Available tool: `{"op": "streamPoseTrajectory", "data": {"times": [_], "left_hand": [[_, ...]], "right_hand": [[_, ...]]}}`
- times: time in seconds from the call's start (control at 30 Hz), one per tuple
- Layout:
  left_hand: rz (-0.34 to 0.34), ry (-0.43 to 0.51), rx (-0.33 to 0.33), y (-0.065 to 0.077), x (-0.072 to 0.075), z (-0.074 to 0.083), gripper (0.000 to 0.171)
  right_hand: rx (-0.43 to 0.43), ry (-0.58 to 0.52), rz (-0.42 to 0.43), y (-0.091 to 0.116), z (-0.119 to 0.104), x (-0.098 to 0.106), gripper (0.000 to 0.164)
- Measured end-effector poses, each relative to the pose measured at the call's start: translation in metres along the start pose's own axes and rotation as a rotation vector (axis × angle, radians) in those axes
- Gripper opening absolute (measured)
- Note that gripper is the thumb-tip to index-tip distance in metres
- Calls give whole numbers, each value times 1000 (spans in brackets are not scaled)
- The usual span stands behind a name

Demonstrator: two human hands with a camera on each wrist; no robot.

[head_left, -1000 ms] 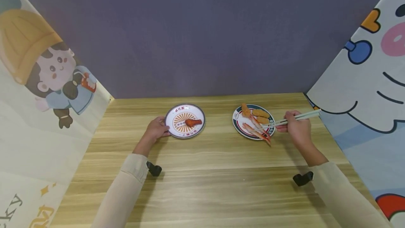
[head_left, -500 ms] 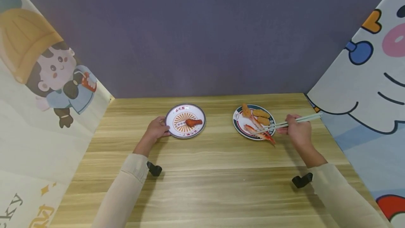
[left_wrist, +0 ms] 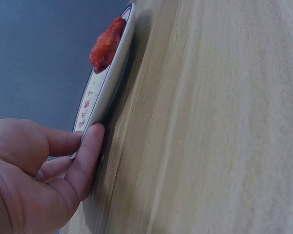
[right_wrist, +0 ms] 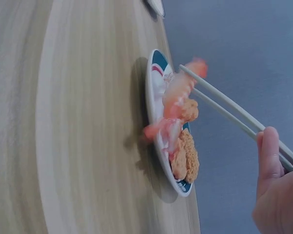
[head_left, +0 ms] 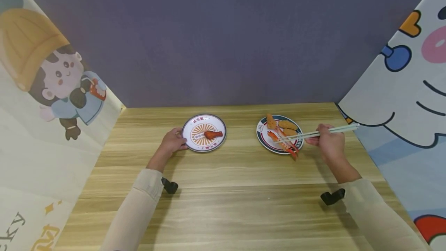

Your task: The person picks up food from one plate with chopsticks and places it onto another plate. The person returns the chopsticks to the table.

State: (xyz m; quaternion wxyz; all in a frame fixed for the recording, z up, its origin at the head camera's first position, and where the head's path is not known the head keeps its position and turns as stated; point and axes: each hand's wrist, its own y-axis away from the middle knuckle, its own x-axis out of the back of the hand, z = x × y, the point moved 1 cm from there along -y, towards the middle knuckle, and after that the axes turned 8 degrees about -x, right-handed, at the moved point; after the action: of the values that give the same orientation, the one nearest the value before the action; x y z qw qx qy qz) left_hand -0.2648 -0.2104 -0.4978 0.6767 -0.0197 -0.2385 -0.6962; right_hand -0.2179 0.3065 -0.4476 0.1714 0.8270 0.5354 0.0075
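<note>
**On the green-rimmed plate, a shrimp-like piece between chopsticks**

Nearest the wearer, two pale sleeves reach over the wood-grained counter, each with a black wrist camera at its cuff. Beyond the left cuff, the left hand has its fingers pinching the near-left rim of a white plate, on which a red drumstick lies right of centre. Beyond the other cuff, the right hand holds the chopsticks, its fingers pinched around them well back from the tips.

Those tips reach the green-rimmed plate, well apart from the white one. From the right wrist, one stick passes in front of the red-and-white piece and the other behind; that end is blurred, and I cannot tell how firmly it is held. Its tail pokes past the near edge. A second shrimp-like piece lies close against it, and farther back sit crumbed pieces: two oblong ones and a drumstick shape at the back edge.

The likeliest trouble is a slip: the piece is long and seems caught near one end, so its free end could sag and twist out of the tips. Because the two shrimp lie so close, lifting one could drag the other over the rim. If the left fingers pressed hard on the rim, the white plate could tilt and its drumstick roll.

A plain grey-violet wall stands behind everything.
</note>
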Motion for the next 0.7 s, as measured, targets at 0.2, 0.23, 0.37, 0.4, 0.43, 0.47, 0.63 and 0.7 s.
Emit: {"op": "streamPoseTrajectory", "data": {"times": [0.2,0.23,0.37,0.4,0.43,0.47,0.63,0.7], "left_hand": [[0,-1,2,1,-1,1,67],[-2,-4,-1,0,-1,1,67],[-1,-4,-8,0,-1,1,66],[-2,-9,-10,0,-1,1,65],[-3,-12,-13,0,-1,1,65],[-4,-14,-14,0,-1,1,65],[-9,-25,-23,1,-1,1,65],[-8,-26,-24,1,-1,1,65]], "right_hand": [[2,39,-23,2,-4,-3,23],[3,45,-25,2,-4,-3,24],[12,24,-34,2,-5,-6,23],[17,22,-36,2,-5,-7,22],[23,21,-39,2,-6,-8,23],[27,16,-41,2,-6,-9,23],[51,14,-49,3,-10,-15,23],[49,8,-51,3,-12,-18,22]]}}
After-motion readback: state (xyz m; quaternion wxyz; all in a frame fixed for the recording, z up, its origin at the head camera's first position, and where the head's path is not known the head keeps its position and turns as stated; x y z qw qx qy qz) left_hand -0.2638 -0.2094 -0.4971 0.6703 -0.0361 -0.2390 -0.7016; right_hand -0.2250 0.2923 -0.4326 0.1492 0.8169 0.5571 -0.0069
